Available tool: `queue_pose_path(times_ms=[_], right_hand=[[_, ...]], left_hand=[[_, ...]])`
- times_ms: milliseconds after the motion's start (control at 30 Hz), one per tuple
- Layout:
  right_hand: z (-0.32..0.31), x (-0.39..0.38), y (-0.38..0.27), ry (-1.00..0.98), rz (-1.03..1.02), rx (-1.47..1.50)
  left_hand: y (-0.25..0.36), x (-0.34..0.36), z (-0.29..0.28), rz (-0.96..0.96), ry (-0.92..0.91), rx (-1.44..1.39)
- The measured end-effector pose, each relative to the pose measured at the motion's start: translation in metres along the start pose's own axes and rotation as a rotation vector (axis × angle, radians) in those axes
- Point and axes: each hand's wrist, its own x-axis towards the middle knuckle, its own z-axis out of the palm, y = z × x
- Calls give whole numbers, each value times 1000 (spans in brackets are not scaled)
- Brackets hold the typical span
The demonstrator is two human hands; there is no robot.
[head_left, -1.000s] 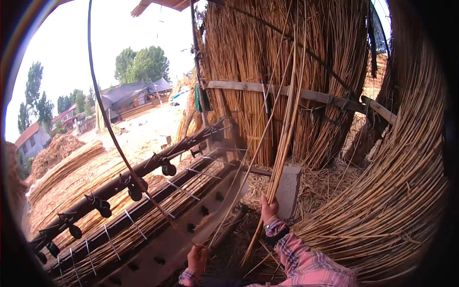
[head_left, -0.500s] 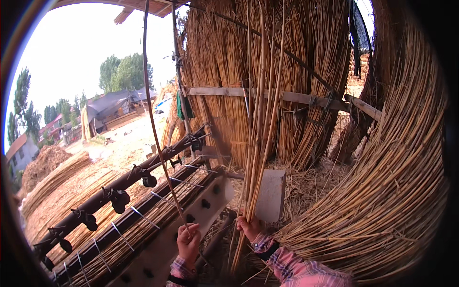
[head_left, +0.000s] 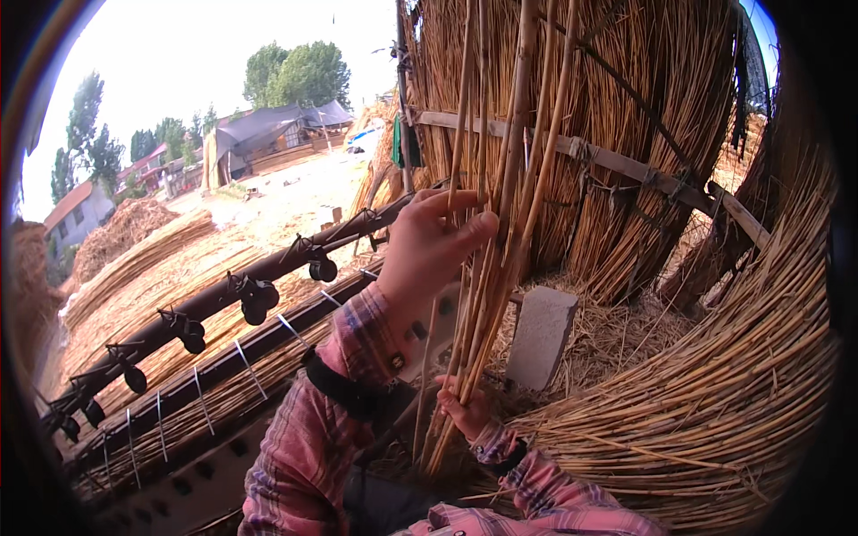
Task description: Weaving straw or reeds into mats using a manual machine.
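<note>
My right hand (head_left: 466,413) is closed round the lower part of a small bunch of upright reed stalks (head_left: 513,192). Raised higher, my left hand (head_left: 433,239) curls its fingers about one thin reed stalk (head_left: 462,107) at the left side of the bunch. A gap shows between its thumb and forefinger, and part of the stalk is hidden behind the hand. Lower down, that stalk leans a little away from the others. The stalks' tops run out of view.
On the left a long dark bar with hanging black weights (head_left: 255,299) runs beside a frame (head_left: 197,362) with metal pins and laid reeds. A pale block (head_left: 542,338) stands behind the bunch. Reed heaps (head_left: 706,393) lie right; tall bundles (head_left: 617,98) lean behind a wooden rail (head_left: 617,164).
My left hand has let go of the long single stalk it held over the frame and has risen to the bunch. The right hand keeps its grip. The view has shifted left.
</note>
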Motion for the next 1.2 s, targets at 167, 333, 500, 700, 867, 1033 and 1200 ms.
queue_pose_path(times_ms=[167, 333, 500, 700, 867, 1033, 1200], right_hand=[[3, -1, -9, -8, -84, -148], [-6, 0, -18, -198, -78, 236], [-24, 1, -14, -112, -60, 261], [-51, -2, -15, 92, -44, 232], [-39, -3, -18, -64, 2, 223], [-24, 0, -16, -74, -17, 197], [-25, -2, -15, -100, 11, 186]], left_hand=[[0, -16, -9, 61, 150, 279], [-24, -68, -33, -148, -103, -332], [-73, -123, -46, -111, 278, -154], [-95, -158, -63, -102, 709, 78], [-91, -150, -95, -264, 410, -182], [-107, -146, -106, -15, 543, 224], [-113, -139, -114, 53, 487, -55]])
